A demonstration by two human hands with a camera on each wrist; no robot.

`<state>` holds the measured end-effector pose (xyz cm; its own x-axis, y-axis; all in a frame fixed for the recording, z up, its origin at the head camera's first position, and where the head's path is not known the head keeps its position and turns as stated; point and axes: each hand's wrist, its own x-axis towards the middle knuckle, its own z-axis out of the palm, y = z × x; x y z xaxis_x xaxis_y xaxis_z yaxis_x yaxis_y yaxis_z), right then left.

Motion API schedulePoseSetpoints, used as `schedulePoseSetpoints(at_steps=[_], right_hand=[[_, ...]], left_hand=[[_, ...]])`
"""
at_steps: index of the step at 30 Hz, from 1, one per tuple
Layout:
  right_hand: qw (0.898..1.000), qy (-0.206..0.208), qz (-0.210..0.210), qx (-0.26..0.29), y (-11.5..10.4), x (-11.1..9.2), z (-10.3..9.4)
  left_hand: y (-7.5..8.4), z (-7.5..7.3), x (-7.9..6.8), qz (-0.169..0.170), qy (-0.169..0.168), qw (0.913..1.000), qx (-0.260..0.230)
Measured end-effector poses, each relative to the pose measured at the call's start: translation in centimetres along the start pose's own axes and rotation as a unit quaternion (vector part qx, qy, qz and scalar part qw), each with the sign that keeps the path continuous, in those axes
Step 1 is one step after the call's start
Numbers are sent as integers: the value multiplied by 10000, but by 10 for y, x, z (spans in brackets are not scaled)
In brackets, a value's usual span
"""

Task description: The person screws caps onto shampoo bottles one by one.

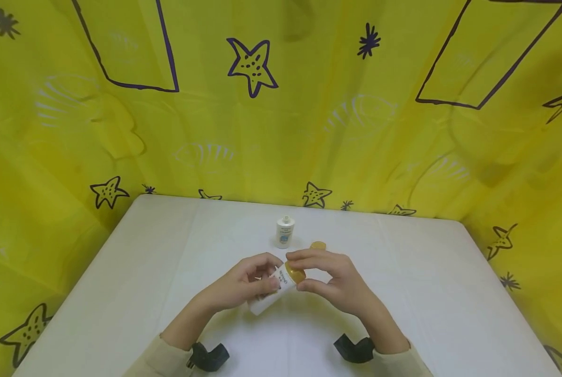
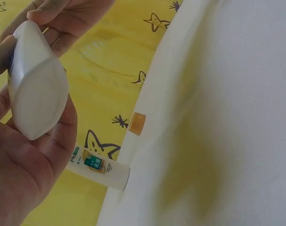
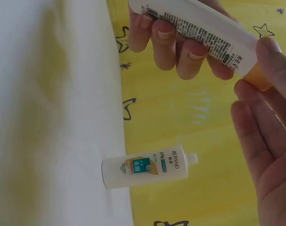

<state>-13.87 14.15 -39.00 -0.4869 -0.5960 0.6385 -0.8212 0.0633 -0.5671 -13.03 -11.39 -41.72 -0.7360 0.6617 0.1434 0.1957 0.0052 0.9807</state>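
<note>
Tilted over the table, a white bottle [image 1: 263, 303] with printed text is gripped by my left hand [image 1: 240, 283], thumb across its front and fingers behind. Its gold cap [image 1: 295, 273] points up and to the right, and my right hand [image 1: 337, 277] pinches it between thumb and fingers. The right wrist view shows dense small print on the held bottle [image 3: 213, 37]. Beyond the hands, a second white bottle [image 1: 284, 234] stands upright, its narrow neck bare. A loose gold cap [image 1: 317, 245] sits on the table just behind my right hand, partly hidden by it in the head view.
The white-covered table [image 1: 135, 293] stretches to both sides. Behind it hangs a yellow curtain [image 1: 281, 131] with starfish drawings, meeting the table's far edge. Black camera mounts [image 1: 209, 357] sit at both wrists near the sleeves.
</note>
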Motion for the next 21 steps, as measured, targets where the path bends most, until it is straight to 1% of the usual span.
schedulePoseSetpoints(at_steps=[4,7,9,12,15,18,21], right_hand=[[9996,98,-223,167,2,0,0],[9991,142,-333,227,3,-1,0],[9991,139,-331,234,3,-1,0],[9994,180,-263,103,3,-1,1],[9994,297,-127,-154,2,0,2],[9980,467,242,-337,1,1,6],[9944,602,839,-236,1,-1,11]], left_hand=[[2,2,-1,11,-134,9998,-168],[4,4,-1,91,-157,9998,-121],[4,5,-1,155,-95,9998,1],[4,5,-1,260,156,9990,320],[4,7,0,231,494,9963,660],[5,9,2,161,898,9915,925],[5,11,3,146,1234,9872,1000]])
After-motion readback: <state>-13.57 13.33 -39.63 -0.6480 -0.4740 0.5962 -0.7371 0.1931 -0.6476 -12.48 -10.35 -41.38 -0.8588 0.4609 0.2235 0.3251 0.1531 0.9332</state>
